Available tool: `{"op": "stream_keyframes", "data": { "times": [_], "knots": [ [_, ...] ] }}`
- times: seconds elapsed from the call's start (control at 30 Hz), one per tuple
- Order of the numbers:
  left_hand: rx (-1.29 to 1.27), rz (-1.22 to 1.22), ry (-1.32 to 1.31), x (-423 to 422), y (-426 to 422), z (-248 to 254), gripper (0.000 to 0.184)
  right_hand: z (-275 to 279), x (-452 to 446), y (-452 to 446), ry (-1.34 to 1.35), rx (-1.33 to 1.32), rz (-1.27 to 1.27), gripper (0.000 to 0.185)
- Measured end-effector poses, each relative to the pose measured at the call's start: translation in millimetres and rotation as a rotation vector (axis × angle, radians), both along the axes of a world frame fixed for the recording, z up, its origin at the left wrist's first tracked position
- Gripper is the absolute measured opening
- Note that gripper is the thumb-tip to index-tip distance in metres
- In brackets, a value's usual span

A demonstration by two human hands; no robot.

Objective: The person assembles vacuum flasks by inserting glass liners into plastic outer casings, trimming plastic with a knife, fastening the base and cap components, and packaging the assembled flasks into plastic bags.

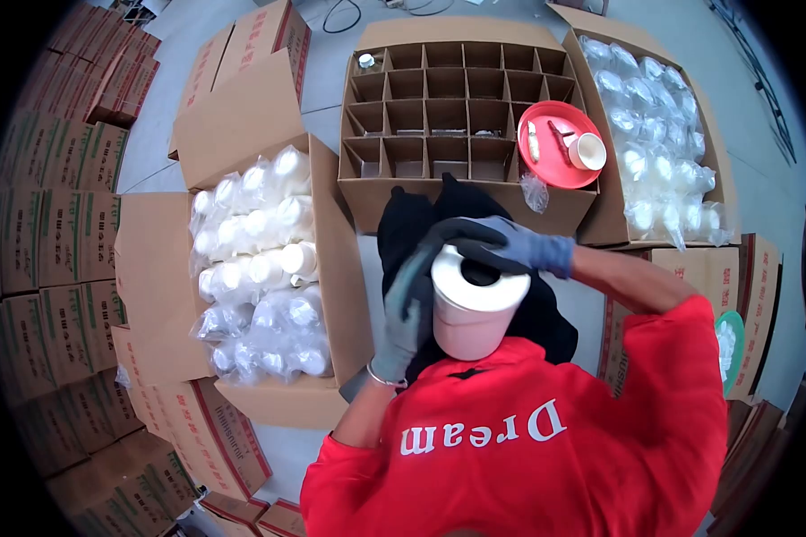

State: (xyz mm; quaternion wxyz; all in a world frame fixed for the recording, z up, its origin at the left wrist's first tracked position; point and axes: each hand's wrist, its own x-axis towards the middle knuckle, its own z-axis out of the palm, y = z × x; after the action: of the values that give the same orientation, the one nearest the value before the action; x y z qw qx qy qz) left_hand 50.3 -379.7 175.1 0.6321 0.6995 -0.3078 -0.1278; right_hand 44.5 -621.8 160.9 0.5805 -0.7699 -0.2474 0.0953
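A white cylindrical container (pixel 475 333) with a wide ring-shaped top and a dark opening stands slightly tilted against my lap. My left hand (pixel 410 309), in a grey and black glove, wraps around its left side. Across the top curl the gloved fingers of my right hand (pixel 501 243), at the rim by the opening; whether anything small is between them is hidden. Just beyond my knees is a divided carton (pixel 466 192), with a clear white-capped bottle (pixel 366 63) in its far left compartment. A red plate (pixel 561 172) rests on its right edge, carrying a white cup (pixel 587 152) and thin sticks.
An open carton (pixel 331 268) at the left holds rows of white bottles in plastic bags (pixel 260 268). Another open carton (pixel 716 179) on the right holds similar bagged items. Stacked cartons (pixel 54 233) line the left side. A green bowl (pixel 733 353) stands at far right.
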Motion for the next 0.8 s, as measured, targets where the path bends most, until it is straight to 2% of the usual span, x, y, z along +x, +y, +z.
{"op": "stream_keyframes", "data": {
  "times": [0.03,0.1,0.13,0.17,0.23,0.3,0.33,0.43,0.47,0.57,0.63,0.7,0.73,0.77,0.8],
  "knots": [
    [-0.323,0.131,0.560,-7,-10,-14,0.042,14,-18,-8,0.045,0.014,-0.086,0.044],
    [-0.236,0.112,0.399,-1,-10,-63,0.042,19,-54,-31,-0.160,-0.069,-0.175,0.046],
    [0.018,0.093,0.252,-6,-12,-66,0.043,23,-73,-40,-0.141,-0.154,-0.219,0.046],
    [0.280,0.075,-0.032,-8,-16,-62,0.041,23,-92,-49,-0.054,-0.199,-0.232,0.046],
    [0.330,-0.021,0.464,-10,-18,-70,0.038,-4,-129,-55,0.119,-0.230,-0.372,0.049],
    [0.233,-0.122,0.704,-3,-22,-39,0.032,-30,-151,-35,0.542,0.336,-0.555,0.051],
    [0.246,-0.177,0.652,0,-14,-46,0.029,-34,-154,-29,0.493,0.269,-0.560,0.061],
    [0.225,-0.213,0.521,-7,-6,-43,0.024,-13,-146,-4,0.482,0.487,-0.634,0.061],
    [0.206,-0.196,0.483,-11,-6,-39,0.023,-16,-142,-5,0.265,0.237,-0.625,0.062],
    [0.010,-0.216,0.612,-18,-2,-59,0.026,20,-122,-3,-0.094,-0.150,-0.466,0.059],
    [0.168,-0.254,0.558,-18,7,-74,0.026,8,-128,3,-0.112,-0.091,-0.501,0.058],
    [0.291,-0.354,0.526,-7,0,-65,0.025,2,-133,7,-0.150,-0.085,-0.491,0.058],
    [0.231,-0.401,0.656,-4,-3,-63,0.023,6,-134,8,-0.199,-0.140,-0.465,0.063],
    [0.265,-0.517,0.478,0,2,-79,0.023,10,-133,13,-0.216,-0.133,-0.438,0.065],
    [0.229,-0.611,0.512,3,1,-89,0.023,23,-130,17,-0.265,-0.192,-0.345,0.064]
  ]
}}
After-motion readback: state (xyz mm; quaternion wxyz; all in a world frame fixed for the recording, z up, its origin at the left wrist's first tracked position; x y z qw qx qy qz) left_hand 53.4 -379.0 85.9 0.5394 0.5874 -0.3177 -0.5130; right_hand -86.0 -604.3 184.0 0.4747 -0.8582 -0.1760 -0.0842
